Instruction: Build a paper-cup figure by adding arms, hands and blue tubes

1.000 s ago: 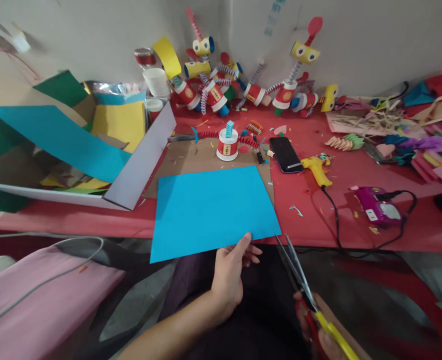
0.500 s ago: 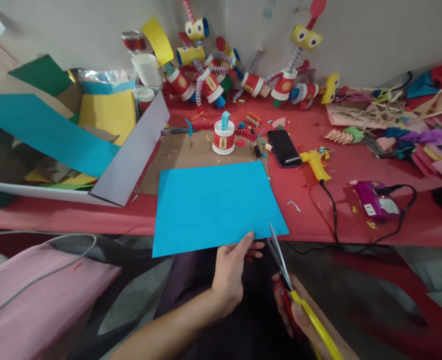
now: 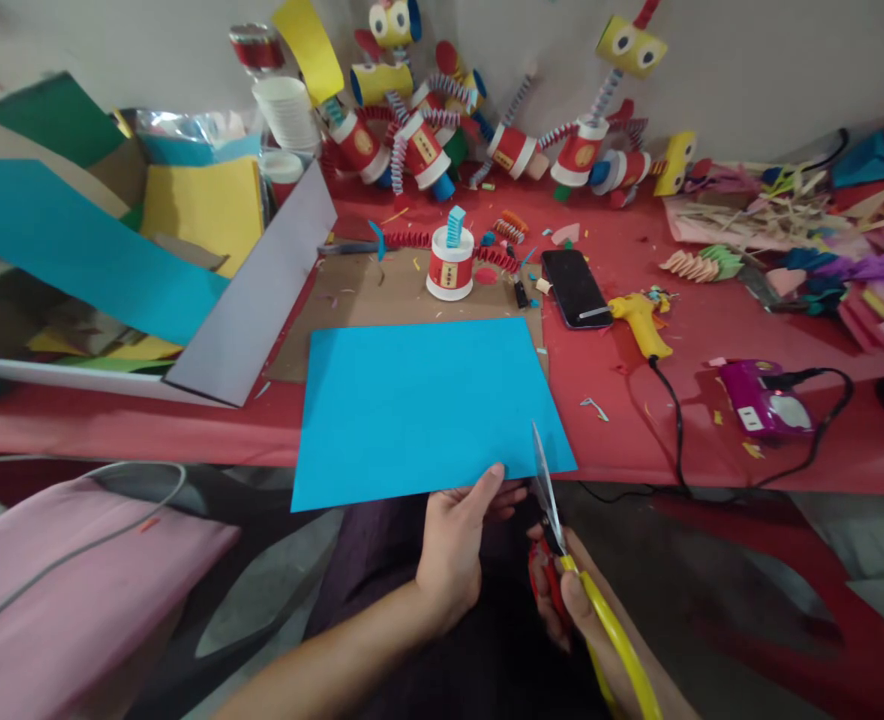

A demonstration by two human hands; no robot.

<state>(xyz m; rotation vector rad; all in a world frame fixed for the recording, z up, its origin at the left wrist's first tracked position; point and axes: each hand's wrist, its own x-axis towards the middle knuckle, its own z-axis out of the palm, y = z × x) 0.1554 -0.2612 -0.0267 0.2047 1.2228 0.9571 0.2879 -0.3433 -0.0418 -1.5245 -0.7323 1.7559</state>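
Observation:
A sheet of blue paper (image 3: 427, 405) is pinched at its near edge by my left hand (image 3: 453, 550), thumb on top and fingers underneath. My right hand (image 3: 573, 595) grips a pair of scissors (image 3: 599, 610) with yellow and red handles. One blade lies over the sheet near its right corner, and the other passes below it, mostly hidden. Beyond the sheet, a small figure made from a paper cup (image 3: 451, 272) stands upright, with red folded-paper arms and a blue folded strip on top.
Behind stand several cup figures (image 3: 423, 155). A box of coloured paper (image 3: 254, 300) is at left. To the right lie a phone (image 3: 573, 290), a yellow glue gun (image 3: 641, 325), a purple power socket (image 3: 764, 400) with a cable, and paper scraps (image 3: 847, 270).
The scissors have moved slightly left and forward, their upper blade now reaching further over the blue sheet. My left hand keeps its hold on the edge. The view has shifted slightly.

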